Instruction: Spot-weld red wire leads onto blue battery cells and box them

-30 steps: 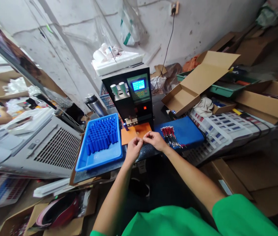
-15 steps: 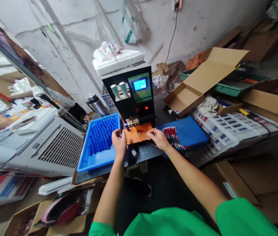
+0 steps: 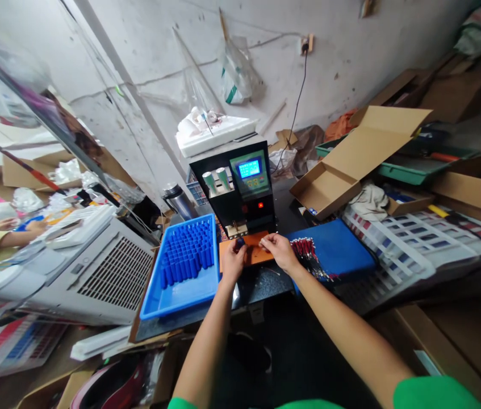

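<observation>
My left hand [image 3: 234, 261] is closed around a blue cylindrical battery cell [image 3: 239, 243], mostly hidden by the fingers, at the front of a black spot-welding machine [image 3: 240, 199]. Under both hands lies an orange board [image 3: 255, 257]. My right hand [image 3: 280, 251] pinches a thin wire, barely visible, over the board's right side. To the left, a blue tray [image 3: 180, 304] holds many upright blue cells [image 3: 187, 250]. Red and black wire leads [image 3: 306, 250] lie in a row on a blue surface [image 3: 342, 250] to the right.
A steel flask [image 3: 179, 201] stands behind the tray. White foam [image 3: 217, 136] sits on top of the machine. An open cardboard box [image 3: 329, 176] and a white plastic crate [image 3: 402, 244] are on the right. At far left, a co-worker's arm [image 3: 14, 238] shows beyond a grey air cooler [image 3: 108, 267].
My left hand has moved right, from the board's left edge to beneath the machine's front, with the cell. My right hand stays over the board's right side. The camera view has tilted up.
</observation>
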`<state>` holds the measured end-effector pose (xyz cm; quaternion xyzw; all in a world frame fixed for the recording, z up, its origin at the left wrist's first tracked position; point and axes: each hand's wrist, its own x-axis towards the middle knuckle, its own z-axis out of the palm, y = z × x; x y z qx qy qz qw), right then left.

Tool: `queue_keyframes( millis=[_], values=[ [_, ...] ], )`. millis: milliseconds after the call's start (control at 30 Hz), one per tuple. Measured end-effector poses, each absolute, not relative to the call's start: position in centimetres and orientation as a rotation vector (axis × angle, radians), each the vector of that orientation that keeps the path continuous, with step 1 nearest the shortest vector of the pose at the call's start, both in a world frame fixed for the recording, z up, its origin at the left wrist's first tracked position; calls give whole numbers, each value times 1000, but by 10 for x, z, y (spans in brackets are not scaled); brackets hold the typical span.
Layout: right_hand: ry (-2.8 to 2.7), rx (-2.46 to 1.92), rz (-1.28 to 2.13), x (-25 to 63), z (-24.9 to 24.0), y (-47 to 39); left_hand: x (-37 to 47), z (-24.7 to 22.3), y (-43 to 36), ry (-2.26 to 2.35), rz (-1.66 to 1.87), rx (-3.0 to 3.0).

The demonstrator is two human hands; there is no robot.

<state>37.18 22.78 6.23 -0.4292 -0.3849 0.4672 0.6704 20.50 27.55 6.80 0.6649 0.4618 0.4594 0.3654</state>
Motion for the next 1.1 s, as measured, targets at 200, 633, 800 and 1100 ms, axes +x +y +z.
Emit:
queue_keyframes(
  millis=[200, 633, 800, 1100],
  values=[
    [-834, -972, 1073, 359, 62, 249, 213, 57, 269, 1173, 1190, 1645],
    [-951, -1006, 1035, 337, 55, 275, 214, 56, 264, 1212, 1231, 1569],
    [-982, -1042, 989, 335, 55, 274, 213, 54, 263, 1220, 1243, 1558],
    [-939, -1030, 999, 331, 60, 270, 211, 50, 264, 1227, 1211, 1718]
  ],
)
